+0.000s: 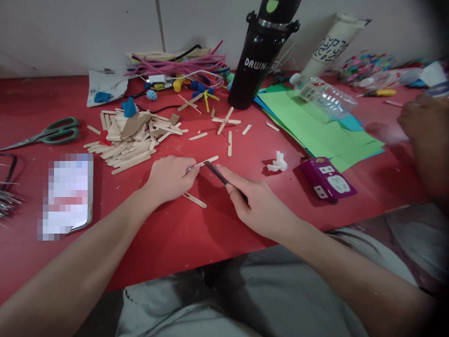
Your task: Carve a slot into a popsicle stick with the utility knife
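My left hand [170, 177] is closed, pinching a wooden craft stick [212, 160] that sticks out to the right past the fingertips. My right hand [257, 203] is wrapped around a dark knife [218, 173]; its blade tip lies at the stick, just right of my left fingers. Below my left hand, a slotted craft stick [196, 201] rests on the red table [168, 248]. Another slotted stick [229, 143] and a crossed-stick piece [226, 120] lie beyond my hands. A large pile of craft sticks [122, 140] spreads behind my left hand.
Scissors [61, 131] and a phone [68, 194] lie at left. A black bottle [250, 65] stands behind. Green paper sheets [315, 121], a plastic bottle [329, 98], crumpled tissue [278, 161] and a purple socket adapter [326, 180] are right. Another person's hand [426, 126] shows far right.
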The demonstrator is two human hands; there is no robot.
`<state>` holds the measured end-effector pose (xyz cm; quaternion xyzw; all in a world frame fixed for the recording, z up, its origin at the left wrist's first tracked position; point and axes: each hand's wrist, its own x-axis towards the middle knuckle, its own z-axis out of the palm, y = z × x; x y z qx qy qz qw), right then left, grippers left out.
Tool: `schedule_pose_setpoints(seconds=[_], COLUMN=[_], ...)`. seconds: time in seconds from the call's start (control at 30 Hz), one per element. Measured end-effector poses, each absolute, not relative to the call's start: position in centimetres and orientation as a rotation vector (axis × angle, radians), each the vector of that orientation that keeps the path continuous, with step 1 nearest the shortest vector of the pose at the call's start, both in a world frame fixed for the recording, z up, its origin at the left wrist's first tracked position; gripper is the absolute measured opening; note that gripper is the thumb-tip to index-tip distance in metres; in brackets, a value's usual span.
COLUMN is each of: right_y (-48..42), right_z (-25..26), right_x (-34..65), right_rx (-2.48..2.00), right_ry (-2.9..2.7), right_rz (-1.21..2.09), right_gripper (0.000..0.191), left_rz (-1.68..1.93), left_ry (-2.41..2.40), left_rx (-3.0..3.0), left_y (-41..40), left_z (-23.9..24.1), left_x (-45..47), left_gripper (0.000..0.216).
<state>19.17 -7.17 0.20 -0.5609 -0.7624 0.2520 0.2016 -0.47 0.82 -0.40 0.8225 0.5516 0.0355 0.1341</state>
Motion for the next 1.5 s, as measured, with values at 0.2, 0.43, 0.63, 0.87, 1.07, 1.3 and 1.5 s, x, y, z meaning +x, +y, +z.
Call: schedule_pose_setpoints(seconds=[0.2, 0.43, 0.63, 0.87, 1.07, 1.3, 1.5], right_y=[-7.18, -7.18, -7.25, -7.13, -7.14, -7.09, -7.09], right_z=[0.18, 0.27, 0.16, 0.16, 0.14, 0.35, 0.75], right_x=[19.07, 18.94, 19.01, 18.99, 19.00, 18.77, 18.77], right_rx=[-1.560, -1.604, -1.591, -1.573, -1.582, -1.632, -1.665], right_ry=[-2.156, -2.167, -2.156, -2.160, -2.171, -2.193, -2.237], right_rz=[0.695, 0.681, 0.682, 0.678, 0.667, 0.665, 0.652], right_gripper=[0.055, 0.057, 0.056, 0.056, 0.056, 0.059, 0.060], left_rz=[0.103, 0.118, 0.114, 0.106, 0.111, 0.117, 0.116], left_ry=[1.597, 1.587, 1.589, 1.595, 1.604, 1.588, 1.599], left_rx=[2.388, 2.390, 2.388, 2.396, 2.384, 2.388, 2.392], left_y=[0.75, 0.74, 0.76, 0.80, 0.85, 0.81, 0.83], left_z=[-0.29, -0.34, -0.40, -0.46, -0.50, -0.59, -0.65], left_x=[-0.45, -0.54, -0.48, -0.41, -0.40, -0.44, -0.38], left_gripper=[0.039, 0.039, 0.037, 0.038, 0.037, 0.036, 0.036])
